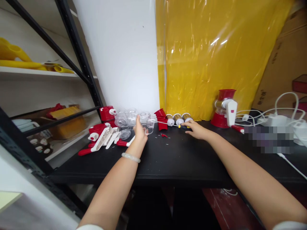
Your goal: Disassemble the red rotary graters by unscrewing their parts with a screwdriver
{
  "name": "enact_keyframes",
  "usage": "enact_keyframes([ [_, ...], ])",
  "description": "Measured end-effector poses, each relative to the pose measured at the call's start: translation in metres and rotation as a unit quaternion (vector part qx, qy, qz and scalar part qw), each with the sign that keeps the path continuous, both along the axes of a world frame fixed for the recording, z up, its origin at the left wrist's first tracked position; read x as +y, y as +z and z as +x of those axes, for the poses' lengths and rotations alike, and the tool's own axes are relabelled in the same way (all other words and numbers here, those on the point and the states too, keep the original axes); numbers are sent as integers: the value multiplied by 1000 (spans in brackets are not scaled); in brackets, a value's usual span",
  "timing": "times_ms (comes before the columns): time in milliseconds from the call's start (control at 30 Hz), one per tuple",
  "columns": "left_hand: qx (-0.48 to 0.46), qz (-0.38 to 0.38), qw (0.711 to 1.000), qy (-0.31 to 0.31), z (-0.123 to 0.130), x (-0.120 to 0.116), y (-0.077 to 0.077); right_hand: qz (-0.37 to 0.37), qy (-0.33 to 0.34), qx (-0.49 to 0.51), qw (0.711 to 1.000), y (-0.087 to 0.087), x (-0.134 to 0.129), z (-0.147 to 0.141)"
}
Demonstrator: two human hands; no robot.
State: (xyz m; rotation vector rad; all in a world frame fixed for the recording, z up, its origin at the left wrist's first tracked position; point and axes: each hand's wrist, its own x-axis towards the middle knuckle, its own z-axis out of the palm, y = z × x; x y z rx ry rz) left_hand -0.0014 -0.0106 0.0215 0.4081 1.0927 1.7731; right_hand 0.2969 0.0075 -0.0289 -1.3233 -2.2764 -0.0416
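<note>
My left hand (140, 131), a pale bracelet on its wrist, reaches in among the clear plastic housings (121, 118). One finger points up and the others curl at the edge of a clear plastic housing (151, 122); some fingertips are hidden. My right hand (196, 130) has its fingers over the black-and-yellow handle of a screwdriver (180, 126). Its long thin shaft points left, past a red plastic part (162, 124) towards the clear housings. A small red piece (164, 135) and several tiny light bits lie on the black table (165, 163) between my hands.
White crank arms with red handles (102, 140) and red bodies (97, 131) lie at left. Three drum-shaped parts (178, 119) stand by the wall. An assembled red-and-white grater (224, 110) stands at right, near white cables and plugs (275, 119). A black-framed shelf (83, 64) borders the left.
</note>
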Motion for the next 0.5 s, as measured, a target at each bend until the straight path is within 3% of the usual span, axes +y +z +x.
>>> enact_keyframes([
  [100, -3, 0, 1000, 0, 0, 1, 1, 9, 16, 25, 1000, 6, -3, 1],
  [300, 1, -3, 1000, 2, -1, 3, 0, -44, -15, -7, 999, 18, -16, -5],
  [500, 12, 1, 1000, 2, 0, 1, 0, -36, -25, -16, 999, 15, -16, -7],
])
